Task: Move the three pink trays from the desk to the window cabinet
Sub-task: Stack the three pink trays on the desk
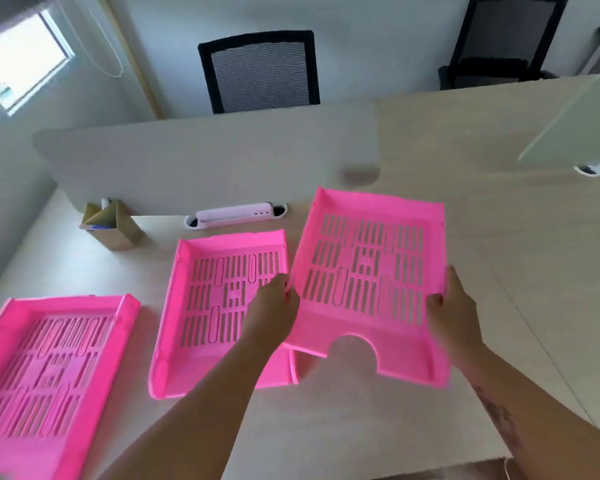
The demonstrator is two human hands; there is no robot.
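Our left hand [274, 303] grips the left side wall of the right pink tray [368, 282], fingers curled over its rim, and our right hand [445, 306] clamps the opposite wall, so the tray is held between both. It sits tilted, its far end higher, and its near left corner overlaps the middle pink tray [219, 306], which lies flat on the bench [499, 271]. The left pink tray [49, 368] lies flat too, apart from the middle one, running off the lower left of our view.

To do this lift well, we judge we should keep both grips level and raise the tray straight up until its notched front edge clears the middle tray's wall, since a snag there could drag the middle tray along. Nesting it into the middle tray would save trips, if the walls line up.

Behind the trays stands a divider panel [205, 168] with a white cable cover [234, 213] at its foot and a small cardboard holder [113, 223] to the left; we keep away from those. The bench to our right is bare. The window [21, 60] is far left; no cabinet shows in view.
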